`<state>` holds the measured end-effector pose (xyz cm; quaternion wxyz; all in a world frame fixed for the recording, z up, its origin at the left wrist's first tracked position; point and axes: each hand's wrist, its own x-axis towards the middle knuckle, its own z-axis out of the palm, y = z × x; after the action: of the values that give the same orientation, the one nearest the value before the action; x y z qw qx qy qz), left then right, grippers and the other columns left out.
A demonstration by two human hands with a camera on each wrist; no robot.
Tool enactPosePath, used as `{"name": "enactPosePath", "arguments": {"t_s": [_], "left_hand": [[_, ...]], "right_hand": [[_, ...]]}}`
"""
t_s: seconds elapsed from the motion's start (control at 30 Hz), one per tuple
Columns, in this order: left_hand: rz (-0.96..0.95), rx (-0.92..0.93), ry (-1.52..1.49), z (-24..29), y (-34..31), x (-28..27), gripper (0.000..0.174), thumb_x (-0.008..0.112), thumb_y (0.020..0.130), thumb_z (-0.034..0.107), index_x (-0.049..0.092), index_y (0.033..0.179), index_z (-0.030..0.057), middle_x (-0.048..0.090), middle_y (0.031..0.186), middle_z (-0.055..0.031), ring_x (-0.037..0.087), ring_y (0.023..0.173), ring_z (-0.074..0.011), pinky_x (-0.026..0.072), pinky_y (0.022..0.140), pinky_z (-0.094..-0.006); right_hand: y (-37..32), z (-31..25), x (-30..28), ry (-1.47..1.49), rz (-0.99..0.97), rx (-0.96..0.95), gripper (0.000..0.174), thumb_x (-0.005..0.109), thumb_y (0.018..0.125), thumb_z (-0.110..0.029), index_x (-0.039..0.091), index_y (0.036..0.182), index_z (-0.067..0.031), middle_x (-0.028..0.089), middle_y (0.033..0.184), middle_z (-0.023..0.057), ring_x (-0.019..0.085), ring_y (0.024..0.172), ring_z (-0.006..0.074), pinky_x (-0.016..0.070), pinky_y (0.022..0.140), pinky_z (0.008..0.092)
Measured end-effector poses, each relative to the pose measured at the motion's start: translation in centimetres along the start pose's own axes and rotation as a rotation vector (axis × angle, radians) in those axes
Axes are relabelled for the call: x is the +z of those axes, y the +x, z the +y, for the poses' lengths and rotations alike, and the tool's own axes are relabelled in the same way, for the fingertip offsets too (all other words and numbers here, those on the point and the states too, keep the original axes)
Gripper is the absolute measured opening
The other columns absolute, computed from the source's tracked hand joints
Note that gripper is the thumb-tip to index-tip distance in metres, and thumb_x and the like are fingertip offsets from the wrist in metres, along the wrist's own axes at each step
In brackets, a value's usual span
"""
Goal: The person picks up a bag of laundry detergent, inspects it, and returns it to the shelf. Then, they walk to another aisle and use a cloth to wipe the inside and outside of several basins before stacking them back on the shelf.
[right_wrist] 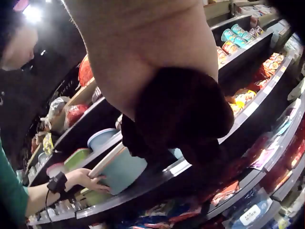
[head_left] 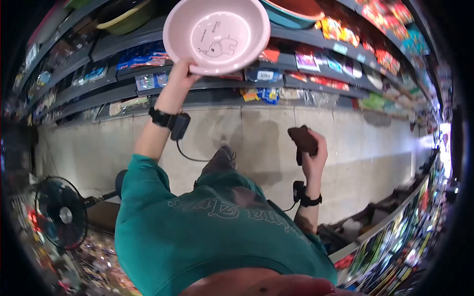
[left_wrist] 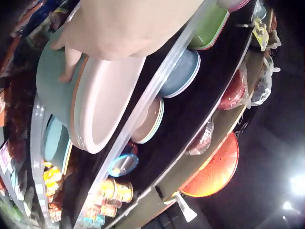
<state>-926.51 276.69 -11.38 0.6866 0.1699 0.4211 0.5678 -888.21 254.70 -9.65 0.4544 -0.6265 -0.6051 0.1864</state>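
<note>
A round pale pink basin (head_left: 254, 32) with an elephant drawing inside stands at the shelf in the head view. My left hand (head_left: 183, 71) grips its near rim. In the left wrist view the pink basin is nested in a teal basin (left_wrist: 55, 90), and my left fingers (left_wrist: 71, 62) lie against the teal outer wall. The right wrist view shows this stack tilted on its side, with the left hand at the rim. Away from the shelf, my right hand (head_left: 320, 150) holds a bunched dark brown cloth (head_left: 303, 140), which hides part of the fingers.
Shelves carry more basins, such as a yellow-green basin (head_left: 126, 19) and a blue basin (left_wrist: 180, 74), plus snack packets (head_left: 338, 30). An orange-red basin (left_wrist: 214, 167) sits on an upper shelf. A black fan (head_left: 61, 213) stands at the left. Tiled floor (head_left: 266, 128) lies below the shelves.
</note>
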Motion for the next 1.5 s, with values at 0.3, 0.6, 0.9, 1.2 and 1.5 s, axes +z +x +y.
{"name": "enactPosePath", "arguments": {"t_s": [0.3, 0.6, 0.9, 1.2, 1.5], "left_hand": [[-0.125, -0.174, 0.363, -11.1, -11.2, 2.7, 0.063, 0.050, 0.066, -0.009, 0.042, 0.128, 0.0039, 0.057, 0.101, -0.0118, 0.063, 0.077, -0.0226, 0.0535, 0.053, -0.0321], [-0.267, -0.205, 0.448, -13.5, -15.3, 3.4, 0.064, 0.050, 0.068, -0.015, 0.044, 0.129, 0.0022, 0.059, 0.106, -0.0127, 0.064, 0.088, -0.0220, 0.0544, 0.069, -0.0297], [-0.247, -0.169, 0.444, -11.8, -12.9, -0.6, 0.059, 0.060, 0.073, -0.010, 0.047, 0.129, 0.0034, 0.061, 0.102, -0.0079, 0.061, 0.086, -0.0170, 0.0495, 0.066, -0.0265], [-0.175, -0.059, 0.210, -7.6, -9.7, -6.1, 0.064, 0.058, 0.075, -0.010, 0.041, 0.135, 0.0055, 0.058, 0.114, -0.0077, 0.057, 0.103, -0.0170, 0.0476, 0.086, -0.0292], [-0.126, 0.043, 0.195, -3.1, -4.3, -10.5, 0.066, 0.050, 0.074, -0.013, 0.041, 0.136, 0.0047, 0.059, 0.114, -0.0062, 0.059, 0.097, -0.0159, 0.0498, 0.072, -0.0260]], "right_hand": [[-2.1, -4.5, 1.7, -0.280, -0.117, -0.331, 0.047, 0.065, 0.066, 0.007, 0.059, 0.111, -0.0051, 0.060, 0.105, 0.0153, 0.059, 0.100, 0.0348, 0.0485, 0.087, 0.0392], [-5.9, -2.7, 7.0, -0.264, -0.686, 0.045, 0.042, 0.066, 0.080, -0.020, 0.056, 0.118, -0.0064, 0.055, 0.119, 0.0172, 0.054, 0.109, 0.0366, 0.0442, 0.093, 0.0430], [-3.4, -2.8, 10.5, -0.340, -0.832, -0.166, 0.032, 0.058, 0.090, -0.024, 0.060, 0.116, -0.0061, 0.051, 0.122, 0.0197, 0.055, 0.107, 0.0392, 0.0459, 0.091, 0.0456], [6.8, -2.8, 19.9, -0.524, -0.483, -0.152, 0.049, 0.064, 0.084, -0.017, 0.048, 0.128, 0.0001, 0.044, 0.122, 0.0350, 0.047, 0.114, 0.0493, 0.0432, 0.096, 0.0481], [9.1, -9.6, 30.4, -0.170, -1.038, -0.437, 0.054, 0.066, 0.080, -0.011, 0.049, 0.132, -0.0092, 0.036, 0.138, 0.0231, 0.042, 0.124, 0.0417, 0.0419, 0.100, 0.0446]]}}
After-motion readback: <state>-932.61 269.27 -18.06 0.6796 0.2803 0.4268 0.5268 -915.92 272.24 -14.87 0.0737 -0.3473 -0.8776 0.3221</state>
